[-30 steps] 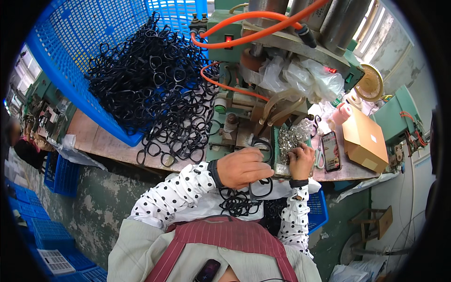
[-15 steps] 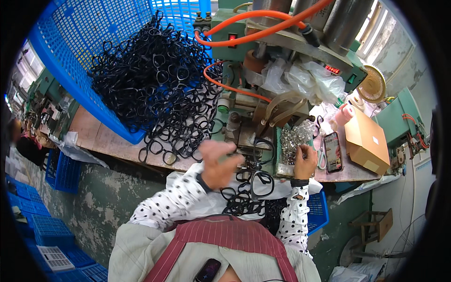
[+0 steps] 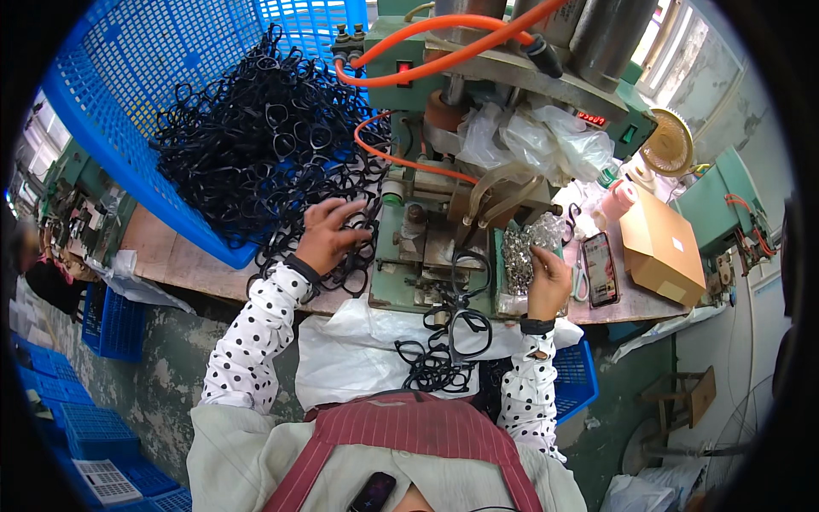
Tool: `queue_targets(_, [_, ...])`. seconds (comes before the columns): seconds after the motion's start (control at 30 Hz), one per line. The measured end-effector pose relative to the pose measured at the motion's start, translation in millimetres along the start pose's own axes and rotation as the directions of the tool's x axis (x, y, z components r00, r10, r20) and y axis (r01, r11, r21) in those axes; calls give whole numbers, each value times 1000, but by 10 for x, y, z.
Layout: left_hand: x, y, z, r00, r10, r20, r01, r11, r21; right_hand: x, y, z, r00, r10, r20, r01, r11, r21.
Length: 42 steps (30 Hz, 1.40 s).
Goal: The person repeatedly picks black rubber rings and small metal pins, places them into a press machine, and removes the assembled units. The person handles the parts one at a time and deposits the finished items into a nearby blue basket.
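My left hand [image 3: 331, 237] is above the edge of a heap of black eyeglass frames [image 3: 256, 162], fingers apart and nothing seen in them. My right hand [image 3: 548, 283] is over a tray of small shiny metal parts [image 3: 519, 256], thumb and fingers pinched together; whatever they hold is too small to make out. Between the hands, one black eyeglass frame [image 3: 471, 334] hangs at the front of a green press machine [image 3: 395, 277], one lens opening up on the machine, the other below its edge. More black frames [image 3: 426, 367] lie on white sheeting [image 3: 341, 350] near my lap.
A big blue basket [image 3: 111, 128] tips over the heap at left. Orange hoses [image 3: 444, 64] cross the machine's upper part. Right of the tray lie scissors [image 3: 581, 284], a phone [image 3: 601, 270] and a cardboard box [image 3: 661, 247]. Another blue basket [image 3: 577, 384] stands below the table at right.
My left hand has moved left and away from the machine's front to the heap of frames, its fingers spreading. My right hand stays pinched at the metal parts, shifted only slightly.
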State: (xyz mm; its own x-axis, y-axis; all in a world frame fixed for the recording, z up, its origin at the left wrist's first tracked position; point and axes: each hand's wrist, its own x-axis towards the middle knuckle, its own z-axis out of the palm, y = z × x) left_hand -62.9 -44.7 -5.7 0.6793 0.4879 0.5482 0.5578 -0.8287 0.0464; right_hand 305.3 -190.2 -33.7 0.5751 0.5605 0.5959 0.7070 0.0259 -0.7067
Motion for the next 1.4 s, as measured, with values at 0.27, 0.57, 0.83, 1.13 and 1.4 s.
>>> queue_targets(0.27, [268,754,-253,870,-207,-448,44,937,-347,34,-797,-13,957,157,245,-243,896,372])
queue_targets(0.57, [599,1537,-128,866,267,-423,-432,826,-362,28,-1306,-23,879,175,444,-403,771,493])
queue_targets(0.83, [465,1621,-132,774,412,-480,-591,743,-316,31,-1380,185,878,256,406,-468,641,609])
queue_targets(1.13, [860,1211,-796,860,-437,-265,145,705,-694,49,-79,28,963,-101,250,173,943,-285])
queue_targets(1.4, [915,1220,-872,840,-505,-195,148,561,-815,-125,322,-38,998,-60,22,63,980,-188])
